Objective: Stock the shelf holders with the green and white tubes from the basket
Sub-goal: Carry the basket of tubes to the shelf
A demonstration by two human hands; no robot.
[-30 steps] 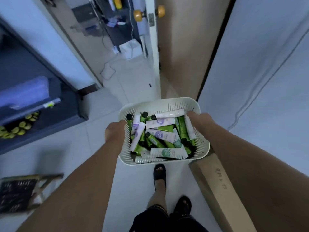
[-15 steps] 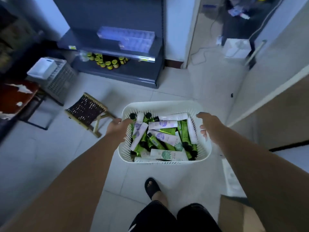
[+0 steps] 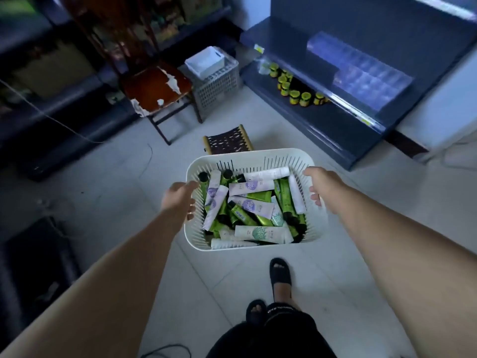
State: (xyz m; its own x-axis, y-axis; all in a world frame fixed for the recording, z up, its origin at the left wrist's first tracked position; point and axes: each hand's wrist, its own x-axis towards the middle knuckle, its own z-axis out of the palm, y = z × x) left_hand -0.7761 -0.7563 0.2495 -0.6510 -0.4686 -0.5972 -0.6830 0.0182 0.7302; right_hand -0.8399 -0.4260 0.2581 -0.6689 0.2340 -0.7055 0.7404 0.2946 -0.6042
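Observation:
I carry a white slotted basket (image 3: pixel 258 157) in front of me above the floor. It is piled with several green tubes (image 3: pixel 259 196) and white tubes (image 3: pixel 262 233). My left hand (image 3: pixel 179 200) grips the basket's left rim. My right hand (image 3: pixel 318 186) grips its right rim. The dark blue shelf unit (image 3: pixel 343 125) stands ahead at the right, with clear plastic holders (image 3: pixel 361 73) on its upper shelf.
Several small yellow-lidded jars (image 3: pixel 296 91) stand on the lower shelf. A small woven stool (image 3: pixel 227 140) sits just beyond the basket. Behind it are a worn red chair (image 3: pixel 157 86) and a grey crate (image 3: pixel 219 81) holding a white box. My sandalled feet are below.
I have turned left with the basket: the doorway has left the view, and the shelf unit has shifted to the right and come closer. Both hands keep their hold on the rim.

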